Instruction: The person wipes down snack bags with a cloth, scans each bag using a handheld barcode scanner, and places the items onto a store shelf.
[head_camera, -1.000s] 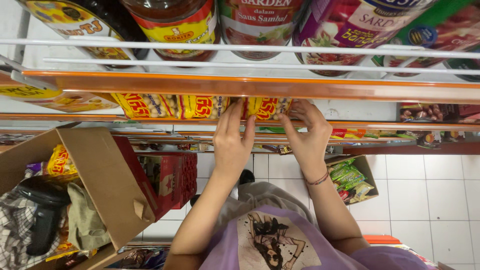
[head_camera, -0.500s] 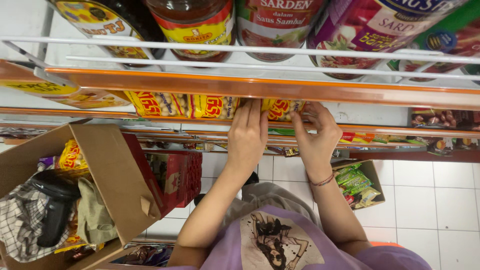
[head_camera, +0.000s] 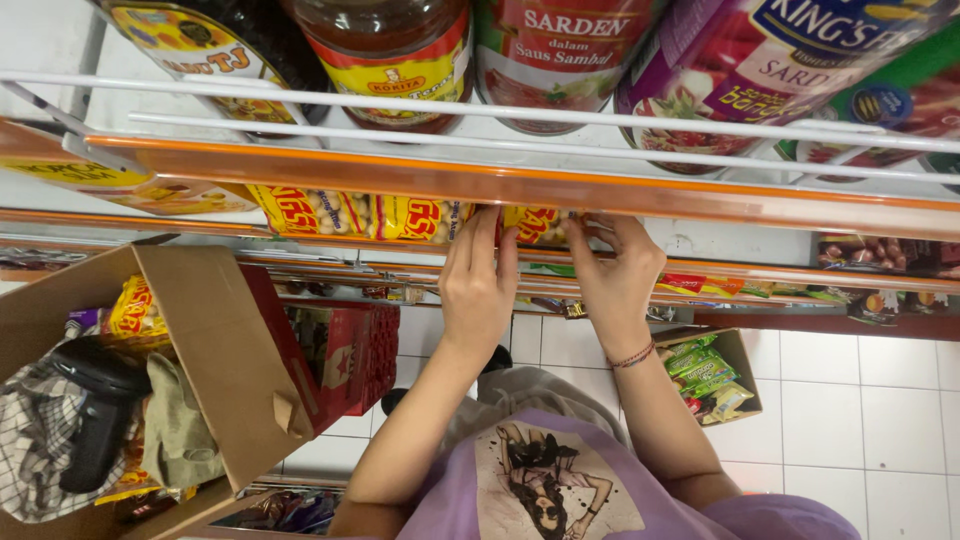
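Observation:
Both my hands reach into a shelf just under an orange-edged shelf rail (head_camera: 420, 180). A row of yellow and red snack packets (head_camera: 330, 212) stands there. My left hand (head_camera: 480, 290) lies with straight fingers against the rightmost yellow and red packet (head_camera: 535, 225). My right hand (head_camera: 615, 280), with a thin bracelet at the wrist, pinches the same packet from its right side. Most of this packet is hidden behind my fingers and the rail.
Bottles and cans (head_camera: 400, 60) stand on the wire-fronted shelf above. An open cardboard box (head_camera: 210, 350) with packets, a black bottle and cloth sits at the left, next to a red carton (head_camera: 350, 355). A small box of green packets (head_camera: 710, 375) rests on the white tiled floor.
My hands have stayed on the packet at the shelf, shifting only slightly to the right. The view has moved a little.

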